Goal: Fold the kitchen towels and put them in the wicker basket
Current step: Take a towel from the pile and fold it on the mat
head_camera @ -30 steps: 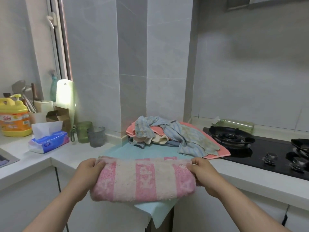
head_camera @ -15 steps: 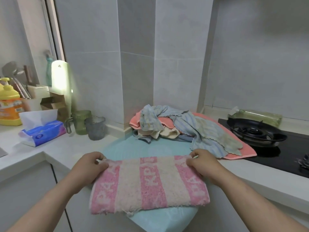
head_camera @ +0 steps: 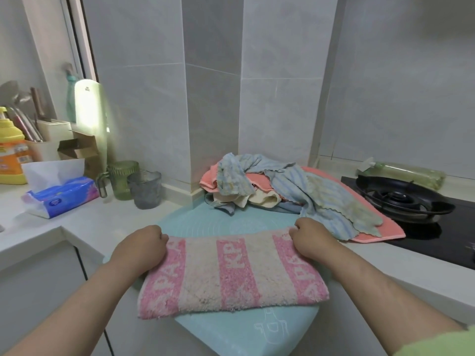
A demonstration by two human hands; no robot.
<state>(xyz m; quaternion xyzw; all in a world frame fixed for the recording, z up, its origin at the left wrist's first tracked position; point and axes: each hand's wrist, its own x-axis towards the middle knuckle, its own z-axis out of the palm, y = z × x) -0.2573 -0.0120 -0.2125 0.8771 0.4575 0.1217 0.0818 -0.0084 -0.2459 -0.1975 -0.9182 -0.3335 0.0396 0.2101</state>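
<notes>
Countertop (head_camera: 108, 219) wraps the corner, with a teal mat (head_camera: 195, 222) spread across it and hanging over the near edge. Flat on the mat lies the folded pink-and-cream striped towel (head_camera: 231, 273). At one o'clock from it, a heap of unfolded towels (head_camera: 290, 186) sits against the wall. The left hand (head_camera: 140, 249) and right hand (head_camera: 312, 238) clutch the folded towel's far corners, at ten and two o'clock, fingers curled.

Soft daylight is coming from the window (head_camera: 74, 42) at the left, blowing out the pale board (head_camera: 88, 111) beside it. Tiles (head_camera: 398, 98) toward the right are looking grey and dim. Wide-angle distortion is bending wall lines at the edges; everything is looking slightly soft.
</notes>
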